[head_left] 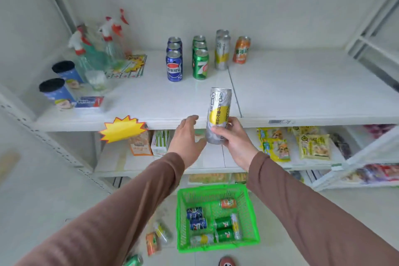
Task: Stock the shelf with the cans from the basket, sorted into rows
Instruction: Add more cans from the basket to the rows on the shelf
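My right hand [234,142] grips a tall silver-and-yellow can [218,110] by its lower part, upright, just in front of the white shelf's [302,84] front edge. My left hand [186,138] is beside the can with fingers spread and relaxed, holding nothing. On the shelf stand rows running back: blue cola cans [174,65], green cans [200,62], silver-and-yellow cans [222,52] and one orange can [241,49]. Below on the floor, the green basket [250,242] holds several lying cans.
Spray bottles [103,49], two blue tubes [58,90] and small boxes fill the shelf's left end. A yellow starburst tag [123,128] hangs on the shelf edge. Snack packets [313,144] lie on the lower shelf. A few cans lie on the floor [155,242] left of the basket.
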Tool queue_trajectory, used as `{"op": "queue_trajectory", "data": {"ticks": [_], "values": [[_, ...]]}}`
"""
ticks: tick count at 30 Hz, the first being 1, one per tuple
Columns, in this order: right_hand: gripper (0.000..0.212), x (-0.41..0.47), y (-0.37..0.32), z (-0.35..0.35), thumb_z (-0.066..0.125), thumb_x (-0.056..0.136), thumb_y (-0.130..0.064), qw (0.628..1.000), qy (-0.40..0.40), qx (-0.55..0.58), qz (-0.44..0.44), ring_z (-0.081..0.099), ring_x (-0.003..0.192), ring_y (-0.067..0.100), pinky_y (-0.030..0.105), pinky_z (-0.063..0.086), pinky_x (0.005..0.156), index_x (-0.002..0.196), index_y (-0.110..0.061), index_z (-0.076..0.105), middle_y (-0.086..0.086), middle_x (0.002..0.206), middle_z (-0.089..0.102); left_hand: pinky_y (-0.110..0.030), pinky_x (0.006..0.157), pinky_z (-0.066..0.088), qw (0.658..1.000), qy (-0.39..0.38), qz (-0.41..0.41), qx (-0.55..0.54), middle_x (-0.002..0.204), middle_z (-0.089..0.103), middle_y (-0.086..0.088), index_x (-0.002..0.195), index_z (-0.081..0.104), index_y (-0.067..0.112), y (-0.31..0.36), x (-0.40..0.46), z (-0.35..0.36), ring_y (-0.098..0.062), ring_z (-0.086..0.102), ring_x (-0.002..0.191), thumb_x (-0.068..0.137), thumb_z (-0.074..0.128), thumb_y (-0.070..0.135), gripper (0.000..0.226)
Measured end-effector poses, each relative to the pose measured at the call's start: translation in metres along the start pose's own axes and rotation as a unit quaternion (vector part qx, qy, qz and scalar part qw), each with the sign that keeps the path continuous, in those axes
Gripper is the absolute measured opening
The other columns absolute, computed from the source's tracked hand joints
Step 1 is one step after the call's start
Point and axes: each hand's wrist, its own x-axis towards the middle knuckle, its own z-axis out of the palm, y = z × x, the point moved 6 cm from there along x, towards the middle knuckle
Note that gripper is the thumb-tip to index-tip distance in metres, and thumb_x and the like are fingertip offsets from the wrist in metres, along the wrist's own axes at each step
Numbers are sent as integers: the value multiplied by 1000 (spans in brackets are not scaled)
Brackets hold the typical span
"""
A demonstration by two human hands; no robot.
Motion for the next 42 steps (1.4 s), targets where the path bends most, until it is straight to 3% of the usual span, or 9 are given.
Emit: {"op": "queue_trajectory", "data": {"ticks": [4, 10, 14, 19, 29, 37, 40, 42], "values": [[41, 38, -38, -20, 73, 85, -3, 998, 5, -50, -34, 69, 98, 17, 31, 54, 86, 123, -12, 59, 6, 110, 73, -38, 108, 37, 1000, -13, 5, 10, 135, 47, -10, 140, 37, 10, 17, 44, 4, -25, 46, 127, 80, 65, 8, 67], [45, 113, -54, -51, 74, 79, -8, 995, 7, -94, -41, 69, 87, 3, 22, 49, 78, 116, -26, 58, -3, 102, 73, -37, 108, 37, 999, -28, -34, 14, 136, 47, -10, 141, 36, 11, 19, 104, 37, -24, 45, 127, 82, 64, 11, 65], [46, 166, -60, -63, 75, 80, -7, 993, 7, -106, -49, 68, 87, 7, 25, 50, 81, 119, -22, 55, 7, 108, 71, -35, 108, 37, 997, -29, -66, 25, 137, 46, -10, 141, 36, 12, 13, 139, 54, -23, 44, 129, 83, 64, 14, 64], [53, 218, -61, -72, 80, 82, -11, 990, -10, -131, -56, 68, 108, 20, 34, 54, 94, 127, -16, 54, 6, 118, 70, -34, 106, 38, 994, -20, -101, 32, 137, 47, -10, 140, 37, 13, 4, 176, 62, -25, 46, 127, 84, 65, 16, 63], [58, 269, -61, -87, 75, 85, -5, 982, 12, -177, -64, 64, 114, 19, 40, 49, 106, 136, -14, 49, 5, 126, 66, -37, 107, 38, 994, -28, -105, 28, 139, 46, -9, 141, 36, 15, 1, 228, 83, -25, 44, 129, 84, 64, 19, 63], [65, 283, -60, -85, 75, 84, -4, 978, 47, -185, -89, 65, 112, 21, 41, 50, 105, 139, -14, 42, 8, 125, 65, -37, 107, 38, 994, -35, -105, 16, 138, 46, -9, 141, 36, 14, -1, 248, 98, -26, 43, 128, 84, 63, 18, 63], [73, 282, -54, -88, 83, 78, -13, 968, 78, -220, -96, 66, 107, 21, 37, 52, 98, 137, -20, 40, 4, 123, 66, -37, 108, 37, 994, -35, -103, 13, 140, 45, -9, 141, 36, 13, -3, 251, 101, -25, 42, 130, 84, 62, 17, 63], [66, 283, -54, -89, 84, 78, -19, 950, 105, -275, -103, 66, 106, 22, 38, 53, 96, 129, -20, 43, 4, 121, 65, -38, 108, 38, 993, -37, -109, 14, 141, 44, -8, 142, 35, 14, -5, 253, 102, -25, 41, 130, 84, 61, 18, 64]]}}
